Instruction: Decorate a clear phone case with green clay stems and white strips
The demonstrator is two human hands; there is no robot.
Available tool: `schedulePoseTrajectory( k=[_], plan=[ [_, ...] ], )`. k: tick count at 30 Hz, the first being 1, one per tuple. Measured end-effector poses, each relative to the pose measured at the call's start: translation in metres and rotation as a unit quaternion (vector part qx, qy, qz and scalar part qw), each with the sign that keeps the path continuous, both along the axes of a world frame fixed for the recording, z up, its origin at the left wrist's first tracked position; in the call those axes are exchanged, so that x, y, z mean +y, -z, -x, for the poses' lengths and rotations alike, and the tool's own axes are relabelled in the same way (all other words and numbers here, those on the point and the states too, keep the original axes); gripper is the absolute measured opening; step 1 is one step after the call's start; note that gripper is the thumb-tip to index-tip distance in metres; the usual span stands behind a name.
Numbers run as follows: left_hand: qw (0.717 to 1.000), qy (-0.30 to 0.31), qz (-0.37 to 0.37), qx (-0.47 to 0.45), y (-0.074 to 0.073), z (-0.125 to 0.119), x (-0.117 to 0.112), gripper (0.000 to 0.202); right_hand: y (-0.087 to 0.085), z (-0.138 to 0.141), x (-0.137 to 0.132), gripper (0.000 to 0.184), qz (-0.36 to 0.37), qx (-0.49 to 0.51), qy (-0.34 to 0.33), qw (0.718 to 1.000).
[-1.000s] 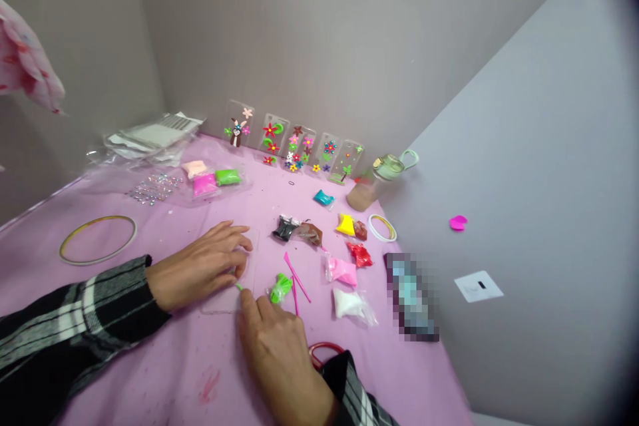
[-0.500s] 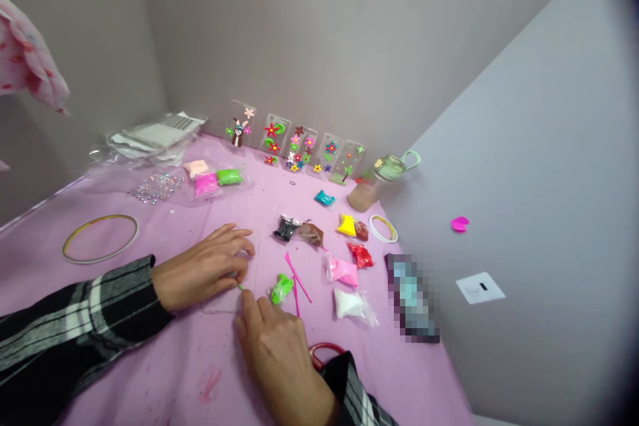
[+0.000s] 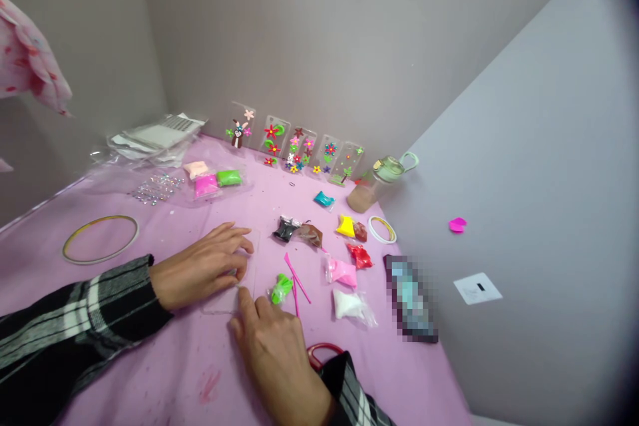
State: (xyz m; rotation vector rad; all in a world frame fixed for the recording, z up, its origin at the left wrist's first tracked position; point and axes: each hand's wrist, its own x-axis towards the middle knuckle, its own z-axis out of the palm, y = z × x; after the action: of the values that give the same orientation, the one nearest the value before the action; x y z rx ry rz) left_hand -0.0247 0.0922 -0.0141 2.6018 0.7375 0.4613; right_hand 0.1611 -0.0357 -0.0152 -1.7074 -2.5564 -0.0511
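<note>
A clear flat case (image 3: 219, 306) lies on the pink table cover, partly under my hands. My left hand (image 3: 210, 263) rests over it with its fingers stretched out; the thumb side is partly hidden. At its lower right edge, my right hand (image 3: 274, 343) points its index finger down onto the surface, thumb a little apart. What lies beneath that fingertip is hidden. A bright green clay piece in wrapping (image 3: 281, 288) sits just beyond my right hand, beside thin pink modelling tools (image 3: 298, 279). Red-handled scissors (image 3: 324, 349) lie partly under my right sleeve.
Wrapped clay packs, black (image 3: 286, 229), pink (image 3: 341, 271) and white (image 3: 349, 305), lie to the right. Decorated clear cases (image 3: 274, 140) lean on the back wall by a bottle (image 3: 379, 180). A tape ring (image 3: 100, 259) lies left, a phone (image 3: 410, 299) at the right edge.
The small green strip seen between my hands is now covered by my right index finger, whose tip has shifted slightly left. My left hand has stayed almost still.
</note>
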Motion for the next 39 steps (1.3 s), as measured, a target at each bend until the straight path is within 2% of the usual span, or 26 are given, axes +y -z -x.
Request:
schedulePoseTrajectory(
  k=[4,11,22,26,30,39],
  plan=[
    [1.0,-0.019,-0.007,-0.008,-0.007,0.005,0.003,0.015,0.002,0.0,0.0,0.046,-0.006,0.004,0.004,1.0],
    [0.998,-0.051,-0.027,-0.031,-0.009,0.011,0.011,0.011,0.005,0.0,0.0,0.048,-0.026,0.006,-0.006,1.0],
    [1.0,-0.022,-0.002,-0.015,-0.005,0.007,0.006,0.015,0.01,0.0,-0.001,0.062,-0.09,0.036,-0.008,0.995],
    [1.0,-0.016,0.006,-0.01,-0.002,0.004,0.003,0.014,0.006,-0.001,-0.001,0.053,-0.101,0.048,-0.003,0.994],
    [1.0,-0.013,0.016,-0.002,0.0,0.0,-0.001,0.015,-0.001,-0.004,-0.004,0.024,-0.091,0.047,0.002,0.995],
    [1.0,0.0,0.026,0.013,-0.005,-0.002,-0.002,0.015,0.0,-0.006,-0.006,0.03,-0.098,0.018,0.006,0.995]
  ],
)
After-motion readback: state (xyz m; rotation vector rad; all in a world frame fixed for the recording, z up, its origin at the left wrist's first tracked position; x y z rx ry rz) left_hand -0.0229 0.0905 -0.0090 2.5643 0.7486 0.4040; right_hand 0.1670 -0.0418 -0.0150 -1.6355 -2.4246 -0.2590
